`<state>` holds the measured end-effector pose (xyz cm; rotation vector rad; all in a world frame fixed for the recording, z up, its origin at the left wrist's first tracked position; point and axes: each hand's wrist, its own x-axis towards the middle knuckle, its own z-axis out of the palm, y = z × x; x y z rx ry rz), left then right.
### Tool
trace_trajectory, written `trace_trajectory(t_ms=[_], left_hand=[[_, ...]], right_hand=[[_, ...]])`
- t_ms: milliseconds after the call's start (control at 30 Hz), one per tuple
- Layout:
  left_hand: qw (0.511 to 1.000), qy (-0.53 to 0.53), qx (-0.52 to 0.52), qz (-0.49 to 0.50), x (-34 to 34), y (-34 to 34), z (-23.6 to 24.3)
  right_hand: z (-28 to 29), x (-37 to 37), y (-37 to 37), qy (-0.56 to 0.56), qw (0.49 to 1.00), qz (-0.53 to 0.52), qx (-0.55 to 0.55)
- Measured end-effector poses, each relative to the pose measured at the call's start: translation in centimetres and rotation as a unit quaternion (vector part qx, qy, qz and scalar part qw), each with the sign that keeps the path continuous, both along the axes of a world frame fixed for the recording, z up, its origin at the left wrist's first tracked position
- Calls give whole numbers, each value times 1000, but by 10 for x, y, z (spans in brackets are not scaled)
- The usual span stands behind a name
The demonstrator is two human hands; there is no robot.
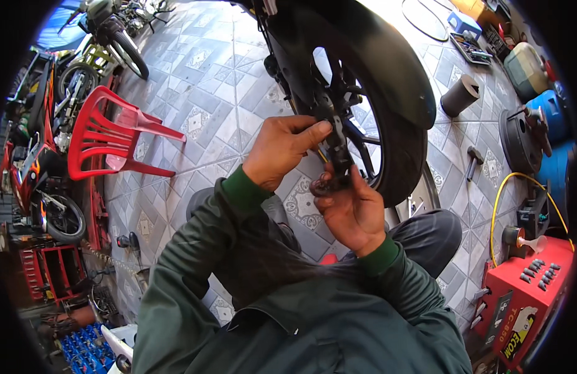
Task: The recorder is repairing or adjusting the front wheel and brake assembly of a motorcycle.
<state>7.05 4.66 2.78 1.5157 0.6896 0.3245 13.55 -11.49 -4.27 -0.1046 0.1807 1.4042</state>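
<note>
A motorcycle's front wheel [400, 159] with a black fender [394, 68] stands right in front of me. My left hand [288, 146] has thumb and fingers closed on the top of a dark brake caliper [338, 140] beside the fork [273, 59]. Just below, my right hand [352, 209] holds the caliper's lower end, with its palm turned upward and fingers curled around a small dark piece there. The hands hide part of the caliper and the wheel hub, so I cannot make out whether the caliper is attached.
A red plastic chair [107, 140] and parked motorcycles [67, 215] are on my left. To my right lie a hammer [475, 162], a metal cylinder [460, 93], a tool tray [469, 51], blue drums [547, 115], a yellow hose [501, 187] and a red machine [528, 299].
</note>
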Motion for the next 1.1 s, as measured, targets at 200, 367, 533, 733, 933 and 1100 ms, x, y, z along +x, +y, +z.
trace_trajectory(t_ms=[200, 367, 533, 733, 933, 1100], left_hand=[[982, -62, -180, -3, 4, 6, -29], [987, -56, -150, -6, 5, 3, -32], [983, -97, -154, -8, -9, 14, -27], [996, -54, -77, -2, -8, 13, -19], [1000, 4, -15, -11, -8, 20, -26], [1000, 22, 10, -11, -7, 25, -30]], right_hand=[[0, -13, 12, -176, 978, -62, -93], [-9, -14, 11, -476, 840, -164, -205], [-9, -5, 21, -674, 645, -268, -241], [-9, 2, 26, -728, 578, -283, -236], [-15, 5, 27, -774, 525, -283, -214], [-13, 2, 29, -758, 558, -250, -226]])
